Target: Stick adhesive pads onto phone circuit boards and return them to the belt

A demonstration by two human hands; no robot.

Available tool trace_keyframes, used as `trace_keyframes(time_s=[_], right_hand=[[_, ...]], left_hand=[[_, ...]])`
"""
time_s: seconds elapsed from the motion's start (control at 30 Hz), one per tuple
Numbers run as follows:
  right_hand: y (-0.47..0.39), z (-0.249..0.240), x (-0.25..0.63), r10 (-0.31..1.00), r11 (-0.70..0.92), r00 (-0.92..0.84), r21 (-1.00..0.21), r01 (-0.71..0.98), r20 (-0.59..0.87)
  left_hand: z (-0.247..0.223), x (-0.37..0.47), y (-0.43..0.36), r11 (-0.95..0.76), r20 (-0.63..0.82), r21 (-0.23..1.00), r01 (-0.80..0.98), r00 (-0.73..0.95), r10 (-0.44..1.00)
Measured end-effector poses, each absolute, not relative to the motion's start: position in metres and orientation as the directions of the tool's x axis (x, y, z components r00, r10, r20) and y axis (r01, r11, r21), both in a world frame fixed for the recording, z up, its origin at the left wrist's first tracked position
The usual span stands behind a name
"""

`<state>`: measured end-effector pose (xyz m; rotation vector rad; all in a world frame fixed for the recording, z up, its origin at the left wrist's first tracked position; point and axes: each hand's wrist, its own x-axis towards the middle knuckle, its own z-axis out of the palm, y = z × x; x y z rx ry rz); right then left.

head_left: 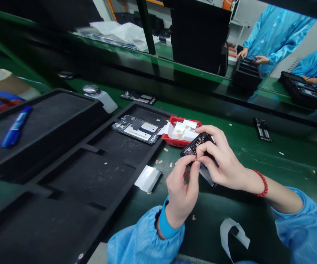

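My left hand point(182, 189) and my right hand point(226, 161) meet fingertip to fingertip, both pinching a small tan piece point(196, 159) that looks like a bit of adhesive tape. Just behind the fingers, an opened phone point(190, 149) with bare circuitry stands tilted near a red tray point(176, 142), partly covered by my right hand. White backing papers point(185, 135) with tan bits on them fill that tray. To the left, another opened phone point(138, 129) lies across a compartment of a black foam tray point(109, 176). Whether my right hand's other fingers touch the tilted phone, I cannot tell.
A white sheet point(147, 178) and a curled white strip point(224, 234) lie on the green table. Other phone parts point(263, 129) rest farther off. A blue marker point(17, 126) and a metal-capped bottle point(100, 97) stand left. Two people in blue coats point(276, 33) work across the bench.
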<state>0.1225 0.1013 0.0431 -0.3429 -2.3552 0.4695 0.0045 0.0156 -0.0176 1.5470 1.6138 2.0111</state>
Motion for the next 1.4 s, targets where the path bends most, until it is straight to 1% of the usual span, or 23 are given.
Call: trace_keyframes(time_s=[0.07, 0.13, 0.2, 0.23, 0.27, 0.37, 0.47, 0.53, 0.67, 0.77, 0.87, 0.97, 1.0, 1.07, 1.13, 1.23, 1.4], right_hand=[[0.109, 0.046, 0.125, 0.389, 0.863, -0.719, -0.500, 0.067, 0.576], [0.126, 0.049, 0.125, 0.491, 0.800, -0.628, -0.598, 0.051, 0.604], [0.151, 0.047, 0.116, 0.615, 0.734, -0.526, -0.670, 0.110, 0.587], [0.165, 0.044, 0.108, 0.659, 0.704, -0.509, -0.693, 0.158, 0.554], [0.179, 0.041, 0.099, 0.681, 0.674, -0.548, -0.708, 0.210, 0.486], [0.213, 0.027, 0.067, 0.650, 0.650, -0.689, -0.704, 0.286, 0.320], [0.228, 0.020, 0.048, 0.612, 0.655, -0.751, -0.691, 0.306, 0.247], [0.230, 0.020, 0.047, 0.604, 0.644, -0.768, -0.698, 0.313, 0.213], [0.228, 0.024, 0.052, 0.609, 0.609, -0.772, -0.732, 0.307, 0.184], [0.225, 0.029, 0.054, 0.630, 0.577, -0.756, -0.758, 0.304, 0.176], [0.210, 0.037, 0.066, 0.693, 0.571, -0.674, -0.766, 0.296, 0.256], [0.172, 0.048, 0.095, 0.728, 0.619, -0.521, -0.755, 0.218, 0.446], [0.155, 0.050, 0.107, 0.722, 0.646, -0.467, -0.739, 0.192, 0.510], [0.121, 0.054, 0.126, 0.709, 0.682, -0.415, -0.703, 0.202, 0.569], [0.094, 0.054, 0.138, 0.714, 0.680, -0.422, -0.698, 0.224, 0.559], [0.075, 0.051, 0.141, 0.733, 0.633, -0.462, -0.750, 0.192, 0.499], [0.075, 0.047, 0.135, 0.726, 0.613, -0.482, -0.779, 0.131, 0.491]], left_hand=[[-0.016, 0.004, 0.015, -0.407, 0.590, 0.801, 0.439, -0.469, 0.657], [-0.015, 0.004, 0.015, -0.385, 0.555, 0.827, 0.410, -0.487, 0.674], [-0.017, 0.006, 0.015, -0.360, 0.522, 0.849, 0.388, -0.508, 0.684], [-0.019, 0.008, 0.015, -0.351, 0.512, 0.855, 0.381, -0.514, 0.689], [-0.021, 0.010, 0.016, -0.346, 0.505, 0.859, 0.376, -0.513, 0.695], [-0.028, 0.017, 0.018, -0.350, 0.490, 0.867, 0.356, -0.474, 0.732], [-0.032, 0.022, 0.018, -0.365, 0.474, 0.876, 0.316, -0.421, 0.773], [-0.031, 0.023, 0.018, -0.357, 0.433, 0.900, 0.249, -0.415, 0.801], [-0.026, 0.023, 0.016, -0.283, 0.281, 0.957, 0.070, -0.475, 0.834], [-0.022, 0.022, 0.016, -0.256, 0.224, 0.967, 0.006, -0.504, 0.834], [-0.017, 0.019, 0.018, -0.234, 0.186, 0.972, -0.021, -0.542, 0.819], [-0.013, 0.018, 0.019, -0.255, 0.203, 0.967, 0.014, -0.648, 0.734], [-0.012, 0.018, 0.018, -0.271, 0.233, 0.961, 0.053, -0.680, 0.695], [-0.011, 0.020, 0.015, -0.294, 0.320, 0.942, 0.164, -0.706, 0.631], [-0.012, 0.022, 0.012, -0.316, 0.413, 0.909, 0.272, -0.698, 0.585], [-0.013, 0.024, 0.009, -0.350, 0.500, 0.864, 0.361, -0.693, 0.519], [-0.012, 0.023, 0.009, -0.299, 0.517, 0.856, 0.422, -0.704, 0.486]])
